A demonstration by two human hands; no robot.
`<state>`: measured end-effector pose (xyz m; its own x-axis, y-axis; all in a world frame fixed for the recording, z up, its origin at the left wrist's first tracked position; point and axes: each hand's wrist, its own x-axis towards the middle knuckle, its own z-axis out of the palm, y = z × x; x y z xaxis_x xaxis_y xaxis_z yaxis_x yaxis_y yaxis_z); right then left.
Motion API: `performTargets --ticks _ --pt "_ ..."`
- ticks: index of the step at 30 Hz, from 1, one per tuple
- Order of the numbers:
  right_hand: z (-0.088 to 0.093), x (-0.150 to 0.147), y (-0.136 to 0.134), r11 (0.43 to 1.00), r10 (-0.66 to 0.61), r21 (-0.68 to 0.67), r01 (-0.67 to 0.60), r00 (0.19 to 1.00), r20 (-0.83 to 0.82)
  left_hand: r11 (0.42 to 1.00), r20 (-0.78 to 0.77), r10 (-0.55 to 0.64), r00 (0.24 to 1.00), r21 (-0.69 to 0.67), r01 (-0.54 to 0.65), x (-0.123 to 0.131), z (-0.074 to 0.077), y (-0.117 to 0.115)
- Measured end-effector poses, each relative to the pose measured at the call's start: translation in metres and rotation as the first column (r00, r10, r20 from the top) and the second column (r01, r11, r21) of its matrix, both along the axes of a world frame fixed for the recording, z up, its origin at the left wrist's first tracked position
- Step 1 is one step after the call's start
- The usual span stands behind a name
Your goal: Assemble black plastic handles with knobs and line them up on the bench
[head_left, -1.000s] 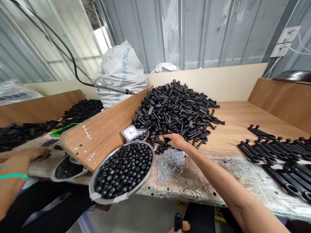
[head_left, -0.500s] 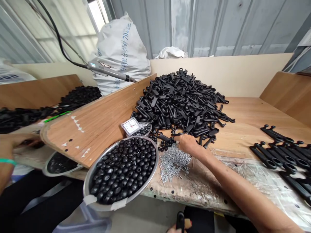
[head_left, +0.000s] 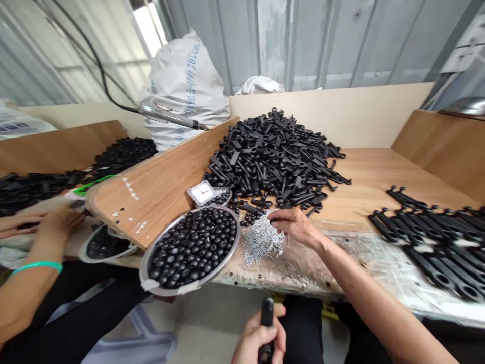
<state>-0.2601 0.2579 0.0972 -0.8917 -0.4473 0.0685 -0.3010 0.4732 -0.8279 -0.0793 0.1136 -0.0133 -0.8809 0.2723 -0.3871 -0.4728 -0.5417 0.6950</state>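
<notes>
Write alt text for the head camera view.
A person's right hand reaches over a pile of silver screws on a workbench, beside a steel tray of black knobs and a heap of black handles, while the left hand holds a black part below.

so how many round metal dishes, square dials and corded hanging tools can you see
round metal dishes: 3 (black knobs dish, small dish behind it, dish at left)
square dials: 1
corded hanging tools: 1
total: 5
</notes>
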Motion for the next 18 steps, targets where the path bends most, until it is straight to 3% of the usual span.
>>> performTargets --ticks 1,2,4,7,10,13,15,16,18 --pt "-0.005 0.017 0.011 0.963 0.02 -0.269 0.015 0.992 0.127 1.0 -0.047 0.022 0.999 -0.014 -0.023 -0.001 0.013 0.002" --pt "-0.012 0.035 0.021 0.87 0.067 -0.489 0.062 0.968 0.243 0.998 -0.102 0.046 0.994 -0.045 -0.05 -0.003 0.025 0.006" --pt "-0.028 0.071 0.04 0.665 0.171 -0.725 0.179 0.908 0.381 0.989 -0.219 0.055 0.974 -0.124 -0.084 -0.005 0.047 0.017" --pt "-0.051 0.12 0.065 0.456 0.257 -0.837 0.302 0.856 0.449 0.963 -0.329 -0.003 0.944 -0.257 -0.086 -0.005 0.062 0.041" --pt "-0.065 0.157 0.085 0.349 0.273 -0.865 0.361 0.844 0.462 0.92 -0.388 -0.114 0.915 -0.388 -0.05 0.0 0.057 0.067" --pt "-0.071 0.182 0.101 0.316 0.24 -0.86 0.402 0.842 0.482 0.899 -0.394 -0.172 0.903 -0.438 -0.02 0.007 0.048 0.089" --pt "-0.074 0.192 0.108 0.342 0.157 -0.841 0.419 0.857 0.491 0.908 -0.344 -0.171 0.923 -0.419 0.012 0.011 0.046 0.099" --pt "-0.075 0.196 0.111 0.377 0.083 -0.826 0.418 0.873 0.48 0.916 -0.31 -0.172 0.935 -0.4 0.036 0.011 0.046 0.103" --pt "-0.075 0.201 0.114 0.518 -0.111 -0.771 0.371 0.923 0.369 0.93 -0.261 -0.173 0.95 -0.362 0.07 0.012 0.046 0.109"
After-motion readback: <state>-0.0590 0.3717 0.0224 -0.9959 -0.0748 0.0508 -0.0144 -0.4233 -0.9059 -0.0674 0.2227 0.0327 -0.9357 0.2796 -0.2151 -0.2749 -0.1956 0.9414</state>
